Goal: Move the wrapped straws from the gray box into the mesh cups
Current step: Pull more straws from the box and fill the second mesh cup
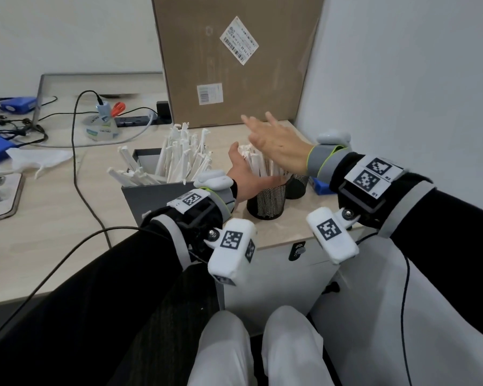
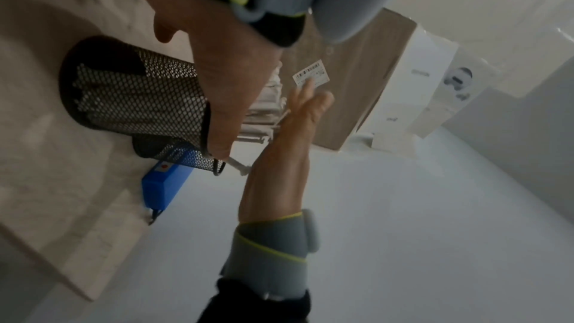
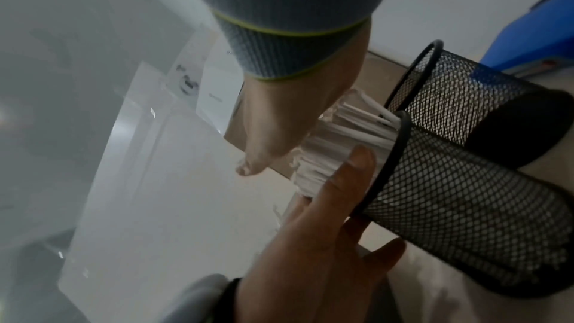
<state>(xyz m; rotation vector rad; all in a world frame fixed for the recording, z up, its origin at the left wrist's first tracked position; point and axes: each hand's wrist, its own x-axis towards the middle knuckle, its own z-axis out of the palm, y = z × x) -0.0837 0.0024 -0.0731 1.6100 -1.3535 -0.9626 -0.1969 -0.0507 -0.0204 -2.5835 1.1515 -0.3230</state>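
Observation:
The gray box (image 1: 154, 195) stands on the desk with many white wrapped straws (image 1: 180, 154) sticking up from it. Right of it are two black mesh cups, a near one (image 1: 267, 203) and a far one (image 1: 297, 186). A bundle of straws (image 1: 258, 161) stands in the near cup. My left hand (image 1: 248, 175) lies against this bundle just above the rim, thumb up on its left side, fingers straight (image 3: 351, 176) across its near side. My right hand (image 1: 265, 136) hovers over the straw tops, fingers spread and holding nothing. The mesh cup (image 2: 133, 90) lies under my left palm.
A tall cardboard box (image 1: 234, 65) leans at the back, with the wall close on the right. A blue device (image 1: 321, 188) sits behind the cups. Cables (image 1: 76, 168), a tape roll (image 1: 101, 129) and blue items lie on the desk's left half.

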